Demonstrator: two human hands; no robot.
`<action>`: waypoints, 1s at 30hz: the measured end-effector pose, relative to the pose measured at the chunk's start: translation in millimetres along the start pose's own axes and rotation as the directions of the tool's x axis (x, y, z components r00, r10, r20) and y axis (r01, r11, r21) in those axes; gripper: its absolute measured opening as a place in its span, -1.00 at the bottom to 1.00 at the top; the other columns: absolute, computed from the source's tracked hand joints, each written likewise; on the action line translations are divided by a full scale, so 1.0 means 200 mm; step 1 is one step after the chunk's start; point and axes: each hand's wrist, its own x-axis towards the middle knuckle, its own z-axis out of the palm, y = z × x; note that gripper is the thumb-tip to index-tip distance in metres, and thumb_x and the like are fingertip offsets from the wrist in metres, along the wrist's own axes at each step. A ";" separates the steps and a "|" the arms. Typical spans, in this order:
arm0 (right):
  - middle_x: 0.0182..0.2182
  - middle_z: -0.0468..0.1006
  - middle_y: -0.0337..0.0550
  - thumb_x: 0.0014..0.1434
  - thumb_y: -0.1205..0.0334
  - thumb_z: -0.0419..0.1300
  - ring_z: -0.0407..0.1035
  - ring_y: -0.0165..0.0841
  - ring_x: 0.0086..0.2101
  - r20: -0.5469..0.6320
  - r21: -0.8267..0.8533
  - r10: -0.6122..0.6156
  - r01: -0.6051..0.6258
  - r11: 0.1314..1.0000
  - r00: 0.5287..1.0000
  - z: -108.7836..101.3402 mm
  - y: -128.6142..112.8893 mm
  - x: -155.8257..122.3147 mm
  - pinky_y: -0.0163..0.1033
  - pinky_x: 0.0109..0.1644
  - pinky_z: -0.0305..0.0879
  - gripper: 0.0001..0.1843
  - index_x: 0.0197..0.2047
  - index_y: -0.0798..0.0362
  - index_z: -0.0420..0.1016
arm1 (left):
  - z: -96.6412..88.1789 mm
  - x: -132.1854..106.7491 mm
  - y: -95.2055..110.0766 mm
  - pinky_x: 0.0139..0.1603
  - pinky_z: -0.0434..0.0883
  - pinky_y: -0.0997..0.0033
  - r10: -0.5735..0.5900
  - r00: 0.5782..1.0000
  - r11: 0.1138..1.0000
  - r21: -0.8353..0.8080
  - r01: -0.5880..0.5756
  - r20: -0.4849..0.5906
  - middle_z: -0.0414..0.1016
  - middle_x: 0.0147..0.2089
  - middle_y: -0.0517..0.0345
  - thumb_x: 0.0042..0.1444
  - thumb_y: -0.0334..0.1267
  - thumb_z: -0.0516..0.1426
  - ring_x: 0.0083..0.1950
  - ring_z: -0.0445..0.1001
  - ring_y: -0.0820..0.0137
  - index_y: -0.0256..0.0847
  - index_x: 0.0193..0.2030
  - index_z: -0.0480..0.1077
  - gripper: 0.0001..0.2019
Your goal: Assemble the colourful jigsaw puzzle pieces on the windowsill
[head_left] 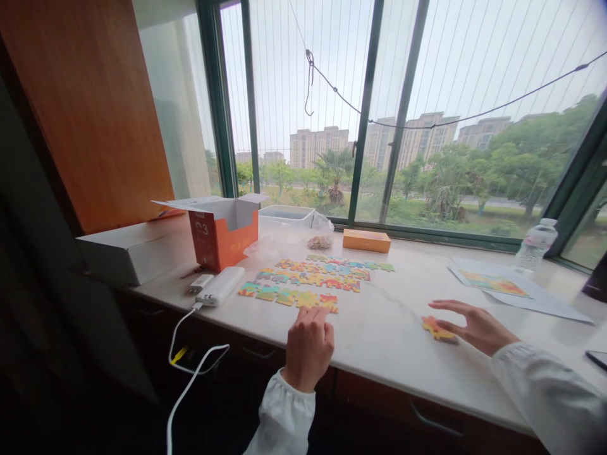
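Marble windowsill (398, 335) bore jigsaw rows (298, 284): left hand (308, 347) ungripped, fingertips touching them; right hand (477, 327) open beside a loose piece (437, 328).

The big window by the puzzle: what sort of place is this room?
Probably a room in an upstairs flat: a long stone counter with drawers beneath runs under a wide window, and apartment blocks stand outside.
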 end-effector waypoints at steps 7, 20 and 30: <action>0.17 0.51 -0.01 0.10 -0.26 0.22 0.39 -0.05 0.16 0.082 0.065 0.011 -0.016 0.998 0.997 0.02 0.05 -0.04 0.05 0.33 0.24 -0.42 0.03 -0.07 0.65 | 0.03 0.11 0.07 0.04 0.44 0.32 0.025 0.994 0.999 0.035 -0.029 0.106 0.55 0.11 0.08 0.25 -0.40 0.00 0.11 0.42 0.26 -0.09 0.10 0.51 -0.62; 0.11 0.55 -0.12 0.21 -0.06 0.23 0.39 -0.10 0.13 0.103 -0.025 -0.180 0.184 0.983 0.978 0.44 -0.56 0.31 0.13 0.29 0.17 -0.64 0.03 -0.23 0.63 | 0.06 0.11 0.06 -0.03 0.42 0.42 -0.087 0.978 0.989 0.133 0.062 0.190 0.55 0.02 0.13 0.29 -0.35 -0.01 0.11 0.41 0.32 -0.04 -0.01 0.53 -0.68; 0.10 0.57 -0.14 0.20 -0.04 0.25 0.39 -0.14 0.12 0.098 -0.020 -0.199 0.201 0.979 0.975 0.52 -0.68 0.37 0.10 0.27 0.13 -0.66 0.03 -0.27 0.62 | 0.08 0.10 0.05 -0.02 0.42 0.39 -0.096 0.981 0.989 0.126 0.076 0.168 0.54 0.06 0.12 0.30 -0.32 -0.01 0.08 0.41 0.30 -0.05 -0.02 0.55 -0.68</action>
